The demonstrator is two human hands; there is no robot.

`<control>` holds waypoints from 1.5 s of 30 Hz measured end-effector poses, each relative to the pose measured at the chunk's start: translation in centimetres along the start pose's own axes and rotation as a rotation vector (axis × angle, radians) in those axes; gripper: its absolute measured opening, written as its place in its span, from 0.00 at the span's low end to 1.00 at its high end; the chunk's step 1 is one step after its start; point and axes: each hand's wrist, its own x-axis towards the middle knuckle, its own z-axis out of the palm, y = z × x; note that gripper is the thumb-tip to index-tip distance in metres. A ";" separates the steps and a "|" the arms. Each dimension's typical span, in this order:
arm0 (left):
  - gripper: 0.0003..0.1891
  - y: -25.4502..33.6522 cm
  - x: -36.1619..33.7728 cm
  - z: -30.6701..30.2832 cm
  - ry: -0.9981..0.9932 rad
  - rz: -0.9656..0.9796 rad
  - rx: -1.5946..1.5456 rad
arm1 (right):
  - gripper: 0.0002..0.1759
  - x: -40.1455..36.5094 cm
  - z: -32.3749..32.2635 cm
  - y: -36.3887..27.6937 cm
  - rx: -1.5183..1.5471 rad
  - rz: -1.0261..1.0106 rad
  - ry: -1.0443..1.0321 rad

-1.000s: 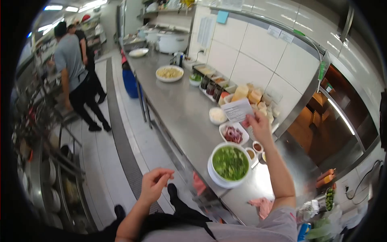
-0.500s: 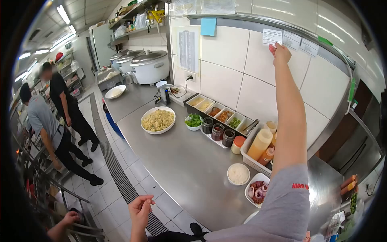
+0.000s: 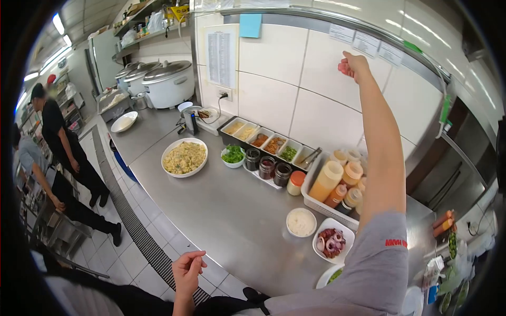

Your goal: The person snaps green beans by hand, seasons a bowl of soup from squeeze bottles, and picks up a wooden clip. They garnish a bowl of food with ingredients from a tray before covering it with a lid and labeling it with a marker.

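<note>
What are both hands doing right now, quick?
Left hand: loosely closed, nothing seen in it.
Right hand: loosely closed, nothing seen in it, near the paper slips.

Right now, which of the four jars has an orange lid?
The end jar, nearest the white basket; the other three jars look dark, without orange lids.

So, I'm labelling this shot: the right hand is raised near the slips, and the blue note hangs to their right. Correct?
Not quite: the blue note hangs left of the slips, as the head view shows; the right hand is raised near them.
</note>
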 end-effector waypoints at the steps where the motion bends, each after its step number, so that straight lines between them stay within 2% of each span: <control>1: 0.07 0.0 -0.8 0.1 -0.031 0.014 0.016 | 0.16 -2.4 -1.4 -0.4 -0.152 -0.024 -0.060; 2: 0.07 0.0 -1.7 0.2 -0.050 0.000 0.016 | 0.16 -4.7 -3.0 -0.8 -0.305 -0.039 -0.119; 3: 0.06 0.2 -2.4 0.3 -0.046 0.015 0.050 | 0.12 -6.8 -4.6 -1.2 -0.362 -0.057 -0.123; 4: 0.06 0.1 -3.1 0.5 -0.049 0.027 0.084 | 0.12 -9.2 -6.3 -1.8 -0.380 -0.035 -0.104; 6: 0.06 -0.1 -5.0 1.3 -0.047 0.085 0.019 | 0.11 -14.3 -10.7 -2.3 -0.419 -0.353 -0.119; 8: 0.06 0.0 -7.1 2.3 -0.095 0.116 -0.057 | 0.11 -19.8 -16.2 -2.9 -0.414 -0.539 -0.168; 10: 0.07 -0.5 -9.4 3.7 -0.156 0.123 -0.128 | 0.10 -26.1 -23.1 -3.6 -0.694 -0.625 -0.032; 11: 0.08 -0.3 -10.7 4.5 -0.194 0.100 -0.175 | 0.09 -30.1 -26.5 -3.7 -0.490 -0.423 0.080; 12: 0.09 -0.2 -12.0 5.5 -0.258 0.043 -0.223 | 0.08 -33.4 -30.7 -3.3 -0.230 -0.456 -0.039; 13: 0.10 -0.1 -13.3 6.9 -0.310 -0.002 -0.278 | 0.10 -38.5 -32.4 -3.7 -0.399 -0.459 0.039; 15: 0.14 -1.2 -16.0 10.4 -0.558 -0.060 -0.420 | 0.09 -48.8 -32.5 -1.9 -0.445 -0.623 0.054; 16: 0.17 -1.0 -18.0 13.1 -0.655 -0.183 -0.500 | 0.08 -53.7 -31.4 -0.3 -0.400 -0.555 0.067; 17: 0.19 -0.6 -20.3 16.1 -0.752 -0.307 -0.577 | 0.08 -58.0 -30.1 1.0 -0.576 -0.551 0.093; 18: 0.26 -1.0 -22.4 18.7 -0.916 -0.456 -0.581 | 0.07 -61.4 -29.0 3.7 -0.502 -0.620 0.077; 19: 0.28 -2.1 -24.9 21.8 -1.032 -0.599 -0.706 | 0.07 -64.7 -28.9 5.8 -0.366 -0.503 -0.129; 20: 0.31 -3.3 -27.6 24.0 -1.139 -0.757 -0.824 | 0.07 -67.7 -27.2 6.9 -0.721 -0.711 -0.066; 21: 0.31 -4.3 -29.9 24.9 -1.150 -0.780 -0.818 | 0.07 -70.6 -28.4 8.7 -0.733 -0.692 -0.054; 23: 0.33 -5.4 -33.1 26.2 -1.298 -1.392 -1.024 | 0.11 -74.4 -31.9 13.8 -0.752 -0.813 -0.068; 24: 0.33 -5.6 -34.1 26.4 -1.309 -1.395 -1.022 | 0.11 -75.1 -34.5 15.4 -0.760 -0.814 -0.063; 26: 0.34 -5.8 -36.0 25.8 -1.402 -1.028 -0.722 | 0.18 -76.9 -40.6 17.4 -1.289 -0.435 -0.206; 27: 0.31 -5.1 -35.8 25.3 -1.449 -1.069 -0.580 | 0.19 -76.8 -43.5 18.0 -1.263 -0.267 -0.164; 28: 0.31 -5.3 -35.7 25.0 -1.444 -1.069 -0.581 | 0.21 -75.6 -45.9 18.3 -1.231 -0.102 -0.121; 30: 0.23 -6.1 -35.8 24.1 -1.677 -0.625 -0.360 | 0.23 -71.7 -48.3 18.2 -1.238 0.001 0.132; 31: 0.15 -7.2 -35.8 24.1 -1.569 -0.511 -0.372 | 0.23 -69.1 -49.0 18.9 -1.205 -0.024 0.224; 32: 0.15 -7.2 -35.1 23.7 -1.549 -0.507 -0.366 | 0.22 -66.9 -49.3 20.1 -1.165 -0.054 0.310; 33: 0.13 -7.0 -33.7 23.4 -1.369 -0.433 -0.194 | 0.22 -65.4 -49.0 21.8 -1.149 -0.065 0.292; 34: 0.12 -6.9 -32.2 23.1 -1.182 -0.359 -0.030 | 0.22 -64.0 -48.3 23.6 -1.357 -0.085 0.390; 35: 0.11 -8.3 -30.9 22.8 -0.957 -0.369 -0.164 | 0.22 -63.2 -47.8 25.2 -1.563 -0.104 0.492; 36: 0.11 -9.8 -29.5 22.4 -0.730 -0.375 -0.290 | 0.22 -62.8 -46.8 25.5 -1.547 -0.111 0.474; 38: 0.11 -9.8 -25.7 20.9 -0.449 -0.177 -0.176 | 0.22 -62.4 -44.8 25.6 -1.438 -0.196 0.171; 39: 0.12 -11.5 -23.3 20.6 -0.353 -0.047 -0.111 | 0.21 -61.4 -44.7 26.8 -1.210 -0.179 -0.003; 40: 0.13 -14.1 -21.0 20.6 -0.256 0.078 -0.042 | 0.21 -60.6 -43.7 27.0 -1.196 -0.179 -0.024; 42: 0.16 -17.5 -17.6 20.8 -0.281 -0.072 0.027 | 0.19 -59.0 -40.9 26.5 -0.680 -0.108 0.056; 43: 0.16 -16.5 -17.5 21.4 -0.262 -0.072 0.034 | 0.19 -58.6 -40.3 26.8 -0.668 -0.109 0.039; 45: 0.18 -14.4 -17.4 22.9 -0.499 -0.519 0.199 | 0.19 -57.4 -38.7 27.2 -0.646 0.048 -0.191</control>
